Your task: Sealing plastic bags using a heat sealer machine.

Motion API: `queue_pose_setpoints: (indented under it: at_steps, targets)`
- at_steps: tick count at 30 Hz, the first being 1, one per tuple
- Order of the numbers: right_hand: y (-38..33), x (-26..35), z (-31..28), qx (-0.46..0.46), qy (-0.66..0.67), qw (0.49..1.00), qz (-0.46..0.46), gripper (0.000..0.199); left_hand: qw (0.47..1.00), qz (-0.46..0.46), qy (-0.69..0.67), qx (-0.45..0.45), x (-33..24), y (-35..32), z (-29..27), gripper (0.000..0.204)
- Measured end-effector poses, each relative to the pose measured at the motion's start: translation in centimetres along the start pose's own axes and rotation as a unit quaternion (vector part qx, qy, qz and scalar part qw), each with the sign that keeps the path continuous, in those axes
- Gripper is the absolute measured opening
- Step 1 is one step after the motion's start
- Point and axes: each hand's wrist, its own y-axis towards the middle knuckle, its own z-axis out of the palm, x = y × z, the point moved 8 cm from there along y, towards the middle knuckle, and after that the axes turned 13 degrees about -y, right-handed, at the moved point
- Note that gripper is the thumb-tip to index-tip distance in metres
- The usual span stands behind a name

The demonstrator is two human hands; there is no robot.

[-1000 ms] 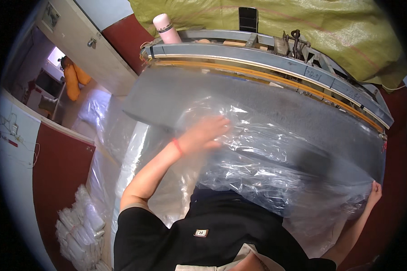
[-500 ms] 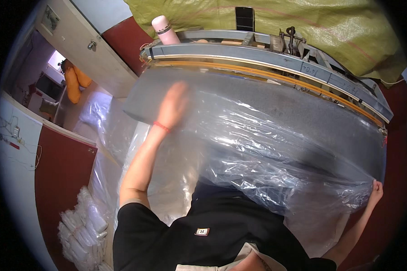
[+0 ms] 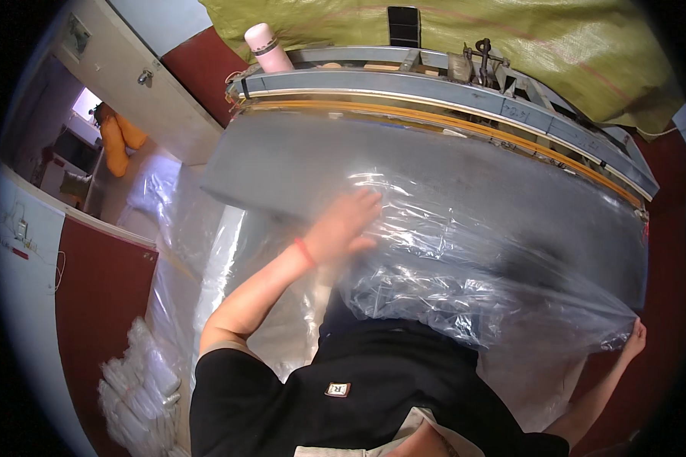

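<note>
Both hands differ: left hand (image 3: 343, 227) dropped flat onto plastic sheet (image 3: 465, 259), right fingers (image 3: 634, 335) pinching it.

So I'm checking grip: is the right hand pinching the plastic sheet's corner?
Yes, the right hand grips the clear plastic sheet at its stretched corner.

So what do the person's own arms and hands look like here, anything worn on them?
Both arms are bare from the short black sleeves of a dark T-shirt down to the hands. The left hand wears no glove; a thin red band circles that wrist. The right hand is also ungloved, with no band or watch visible, though it sits small at the picture's edge. No rings can be made out on the fingers.
</note>
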Motion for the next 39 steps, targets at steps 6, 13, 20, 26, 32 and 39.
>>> queue_pose_setpoints:
  at_steps: [6, 13, 20, 26, 32, 39]
  targets:
    - [-0.6, -0.1, -0.7, 0.008, 0.004, 1.0, 0.007, 0.029, 0.988, -0.082, -0.007, -0.128, 3.3, -1.1, -3.4, 0.047]
    - [-0.4, -0.2, -0.8, -0.005, 0.01, 0.999, 0.031, 0.03, 0.975, -0.144, 0.035, -0.167, 5.1, 1.5, -5.5, 0.027]
    - [0.8, 0.4, -0.4, -0.004, -0.005, 1.0, 0.028, 0.031, 0.97, -0.162, 0.06, -0.171, 7.2, 2.2, -6.2, 0.017]
    - [3.8, 3.1, 0.4, -0.037, 0.084, 0.993, 0.078, 0.032, 0.897, -0.185, -0.186, -0.356, 10.8, 1.1, -6.2, 0.007]
    - [7.2, 16.7, 7.3, -0.063, 0.219, 0.972, 0.055, 0.024, 0.696, -0.219, -0.364, -0.578, 18.6, 0.2, -10.2, 0.013]
    - [8.3, 28.4, 18.8, -0.095, 0.278, 0.955, -0.038, 0.015, 0.742, -0.212, -0.185, -0.609, 30.3, -0.4, -11.4, 0.014]
